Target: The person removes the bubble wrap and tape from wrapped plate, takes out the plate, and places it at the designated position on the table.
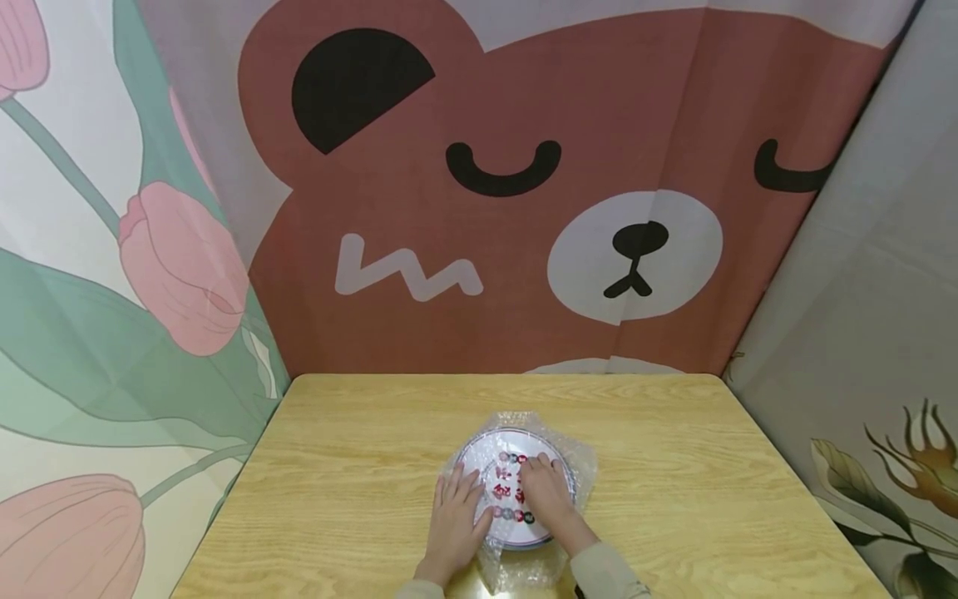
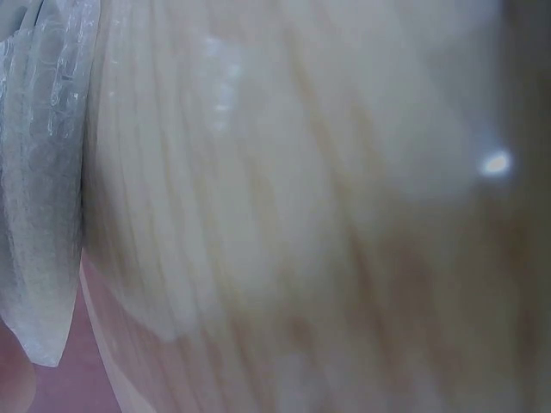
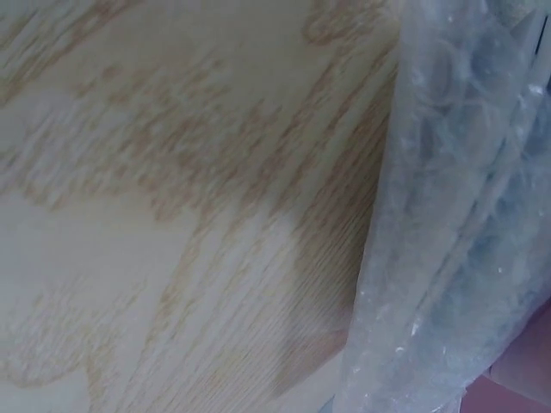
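Observation:
A round white plate (image 1: 486,449) with a blue rim, red characters and rows of coloured round spots lies near the table's front. Clear bubble wrap (image 1: 580,457) spreads out around it and shows beyond the rim. My left hand (image 1: 452,516) rests with fingers extended over the plate's left edge. Over the right half is my right hand (image 1: 550,499), its fingers bent and fingertips by the red characters; I cannot tell whether they pinch anything. Layered bubble wrap (image 2: 43,172) stands at the left of the left wrist view, and wrap (image 3: 448,215) covers the right wrist view's right side.
The light wood-grain table (image 1: 359,466) extends on both sides of the plate and behind it. A hanging cloth with a brown bear (image 1: 524,274) backs the table. Tulip-printed cloth (image 1: 187,266) hangs at the left, and a grey floral cloth (image 1: 861,316) at the right.

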Demonstrator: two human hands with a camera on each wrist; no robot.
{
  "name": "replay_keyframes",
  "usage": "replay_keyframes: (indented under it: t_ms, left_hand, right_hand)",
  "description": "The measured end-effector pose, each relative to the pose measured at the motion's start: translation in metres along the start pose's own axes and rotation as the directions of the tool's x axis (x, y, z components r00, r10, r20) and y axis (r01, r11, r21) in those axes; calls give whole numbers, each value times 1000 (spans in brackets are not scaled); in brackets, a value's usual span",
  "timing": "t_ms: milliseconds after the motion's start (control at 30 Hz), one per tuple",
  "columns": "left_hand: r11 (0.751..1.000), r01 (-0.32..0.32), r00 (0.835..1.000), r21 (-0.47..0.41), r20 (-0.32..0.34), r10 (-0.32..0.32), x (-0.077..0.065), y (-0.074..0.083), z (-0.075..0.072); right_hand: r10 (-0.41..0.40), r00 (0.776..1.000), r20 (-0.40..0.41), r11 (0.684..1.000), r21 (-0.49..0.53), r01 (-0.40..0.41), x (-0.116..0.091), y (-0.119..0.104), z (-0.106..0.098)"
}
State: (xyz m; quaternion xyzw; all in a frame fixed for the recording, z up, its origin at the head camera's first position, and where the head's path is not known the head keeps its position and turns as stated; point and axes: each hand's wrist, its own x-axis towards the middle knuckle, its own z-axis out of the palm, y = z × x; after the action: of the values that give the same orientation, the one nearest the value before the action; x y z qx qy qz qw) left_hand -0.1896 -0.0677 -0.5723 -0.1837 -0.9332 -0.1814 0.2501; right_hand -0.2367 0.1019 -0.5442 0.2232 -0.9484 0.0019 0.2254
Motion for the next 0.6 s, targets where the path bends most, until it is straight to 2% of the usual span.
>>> replay_keyframes:
  t_ms: [233,400,600]
  left_hand:
    - [1000,20,999,-11,33,-20,0,-1,1]
    - [1000,23,999,-16,39,-22,1,-2,1]
    - [999,27,999,-22,43,-26,1,-1,0]
  right_hand:
    - [-18,998,-55,1000,21,19,0,3,0]
    - [15,996,-88,989,149,-2,-1,7,1]
    - [58,997,-41,962,270,-45,-1,9,-1]
